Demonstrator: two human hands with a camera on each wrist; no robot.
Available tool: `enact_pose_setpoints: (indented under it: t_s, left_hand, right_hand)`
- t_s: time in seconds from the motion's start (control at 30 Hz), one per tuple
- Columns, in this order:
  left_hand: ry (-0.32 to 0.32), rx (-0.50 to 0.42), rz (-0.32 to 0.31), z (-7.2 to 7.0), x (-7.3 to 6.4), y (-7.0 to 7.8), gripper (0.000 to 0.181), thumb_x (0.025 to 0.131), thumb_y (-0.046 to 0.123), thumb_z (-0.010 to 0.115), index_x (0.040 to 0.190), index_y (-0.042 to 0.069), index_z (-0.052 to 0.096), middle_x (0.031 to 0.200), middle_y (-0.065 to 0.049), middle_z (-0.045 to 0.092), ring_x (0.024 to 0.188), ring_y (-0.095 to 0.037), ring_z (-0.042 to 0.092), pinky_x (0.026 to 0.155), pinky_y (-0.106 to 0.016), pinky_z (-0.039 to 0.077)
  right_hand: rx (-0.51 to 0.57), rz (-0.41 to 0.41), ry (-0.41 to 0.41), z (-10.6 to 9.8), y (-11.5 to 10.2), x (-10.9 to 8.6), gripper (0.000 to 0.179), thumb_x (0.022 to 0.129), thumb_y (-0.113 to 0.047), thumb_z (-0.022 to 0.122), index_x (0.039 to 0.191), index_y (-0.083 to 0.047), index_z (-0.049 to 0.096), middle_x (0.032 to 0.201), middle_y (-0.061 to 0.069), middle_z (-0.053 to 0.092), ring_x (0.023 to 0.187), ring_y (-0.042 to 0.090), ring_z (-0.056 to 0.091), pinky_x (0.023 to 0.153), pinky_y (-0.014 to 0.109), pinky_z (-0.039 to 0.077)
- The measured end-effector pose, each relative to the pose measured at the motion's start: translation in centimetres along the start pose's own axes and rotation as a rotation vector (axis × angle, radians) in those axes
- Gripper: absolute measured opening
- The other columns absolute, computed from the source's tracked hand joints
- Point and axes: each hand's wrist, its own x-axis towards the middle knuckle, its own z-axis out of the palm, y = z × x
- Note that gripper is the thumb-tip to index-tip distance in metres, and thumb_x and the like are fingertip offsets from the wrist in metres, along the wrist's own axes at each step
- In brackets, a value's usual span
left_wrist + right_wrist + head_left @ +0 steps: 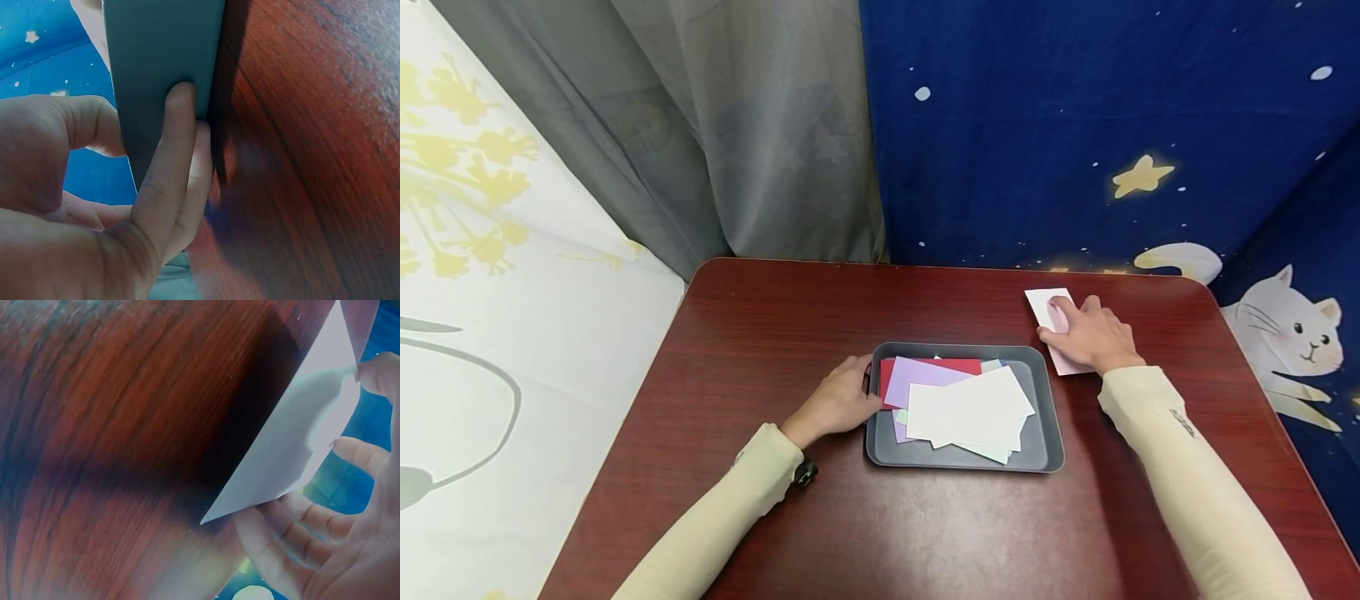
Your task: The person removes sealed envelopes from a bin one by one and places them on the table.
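Note:
My left hand (838,398) grips the left end of a grey rectangular tray (1052,454). In the left wrist view, several fingers (179,119) lie along the tray's outer wall (164,44), with the thumb on its rim. In the tray lies a loose pile of paper cards: white (962,412), lilac (917,375) and red (891,375) ones show. Beyond the tray's right end, my right hand (1093,333) holds a pale pink paper card (1043,302) by its edges, low over the table. From the right wrist, the card (294,425) appears tilted, with fingertips at its edge.
The reddish-brown wooden table (760,333) has its far edge close to a grey curtain (790,125) and a dark blue star-printed curtain (1037,125). A white cloth (512,333) with yellow prints hangs at the left. A dark wristband (805,473) sits at the left cuff.

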Motion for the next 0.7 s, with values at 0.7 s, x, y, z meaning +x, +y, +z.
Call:
enact_pose_setpoints:
  t_s: [0.7]
  left_hand:
    - [-0.001,-0.008,-0.006,0.0,0.0,0.0,0.076,0.093,0.013,0.071,0.163,-0.004,0.047,0.138,-0.015,0.062,0.100,-0.025,0.059,0.089,-0.043,0.054]
  right_hand:
    - [-0.012,0.108,0.016,1.2,-0.8,0.6,0.080,0.101,-0.057,0.057,0.162,-0.008,0.041,0.136,0.045,0.033,0.117,0.065,0.046,0.093,0.079,0.045]
